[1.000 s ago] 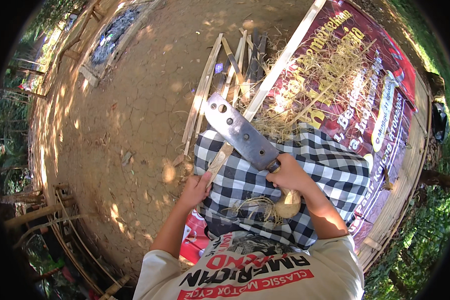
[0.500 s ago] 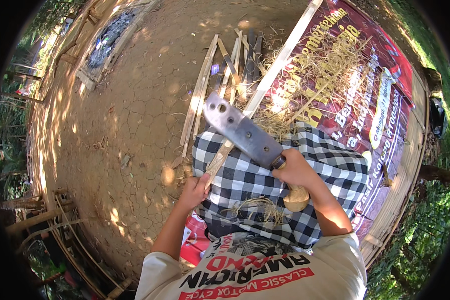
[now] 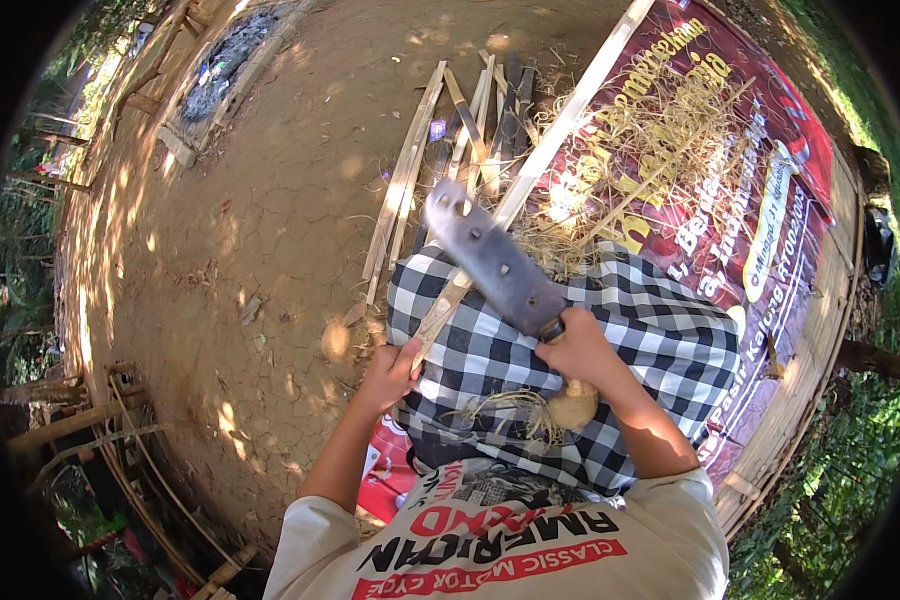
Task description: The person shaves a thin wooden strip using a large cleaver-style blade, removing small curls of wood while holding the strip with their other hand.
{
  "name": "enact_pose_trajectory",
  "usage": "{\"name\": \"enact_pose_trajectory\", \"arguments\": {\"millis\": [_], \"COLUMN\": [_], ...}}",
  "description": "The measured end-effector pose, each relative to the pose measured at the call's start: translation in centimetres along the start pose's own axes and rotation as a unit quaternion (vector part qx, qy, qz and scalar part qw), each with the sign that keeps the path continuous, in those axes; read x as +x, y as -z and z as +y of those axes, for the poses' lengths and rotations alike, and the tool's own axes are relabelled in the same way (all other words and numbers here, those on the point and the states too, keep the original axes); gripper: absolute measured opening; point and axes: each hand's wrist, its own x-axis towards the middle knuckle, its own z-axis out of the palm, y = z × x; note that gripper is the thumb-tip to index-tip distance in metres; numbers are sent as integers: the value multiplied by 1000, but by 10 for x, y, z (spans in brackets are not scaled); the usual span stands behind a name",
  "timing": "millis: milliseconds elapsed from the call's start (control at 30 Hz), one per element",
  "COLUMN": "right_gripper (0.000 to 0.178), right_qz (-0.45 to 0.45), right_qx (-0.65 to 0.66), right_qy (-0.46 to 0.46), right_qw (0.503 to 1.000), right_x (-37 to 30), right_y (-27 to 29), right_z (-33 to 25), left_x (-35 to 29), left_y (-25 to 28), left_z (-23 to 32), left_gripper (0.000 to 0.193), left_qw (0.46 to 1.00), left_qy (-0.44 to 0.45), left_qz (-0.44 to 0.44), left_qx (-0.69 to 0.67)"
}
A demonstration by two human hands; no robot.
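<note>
My left hand (image 3: 391, 375) is closed round the near end of a long pale bamboo strip (image 3: 560, 130), which slants up and to the right. A broad chopping knife (image 3: 500, 270) with holes along its grey blade is gripped by its handle in my right hand (image 3: 577, 348). The blade lies across the strip in view, blurred toward its tip; whether it touches the strip I cannot tell. Below that hand shows the knife's rounded wooden handle end (image 3: 573, 405). A black-and-white checked cloth (image 3: 660, 340) covers my lap, and curly shavings (image 3: 515, 415) rest on it.
Several split bamboo strips (image 3: 406, 170) lie on the cracked earth beyond my lap. To the right, a dark red printed banner (image 3: 770, 240) carries a heap of thin shavings (image 3: 670, 130). A bamboo edge (image 3: 805, 370) borders it. An ash-filled pit (image 3: 232, 65) is at far left.
The knife's blade has shifted slightly right, and its rounded handle end has swung a little left with my right hand. My left hand still holds the bamboo strip in nearly the same place.
</note>
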Motion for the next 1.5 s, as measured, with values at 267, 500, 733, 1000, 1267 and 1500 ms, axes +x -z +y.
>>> {"name": "enact_pose_trajectory", "arguments": {"millis": [267,500,733,1000,1267,1500], "right_gripper": [19,18,14,17,30,27], "right_qz": [-10,78,81,133,143,142], "right_qx": [189,231,259,178,60,107], "right_qy": [2,10,17,67,134,77], "right_qw": [982,970,962,973,979,981], "right_x": [-2,-10,-22,-15,-3,2], "right_y": [9,12,13,43,-2,13], "right_z": [-11,-2,8,1,0,-13], "left_x": [2,0,-9,-32,-10,-9], "left_y": [3,6,-8,-5,19,22], "left_z": [-6,-2,-27,-7,-10,-9], "left_gripper": [61,59,40,31,42,44], "left_qw": [1000,999,954,927,951,951], "left_qy": [-6,4,-191,-225,-139,-92], "left_qz": [12,7,119,126,19,10], "left_qx": [5,46,200,272,277,295]}}
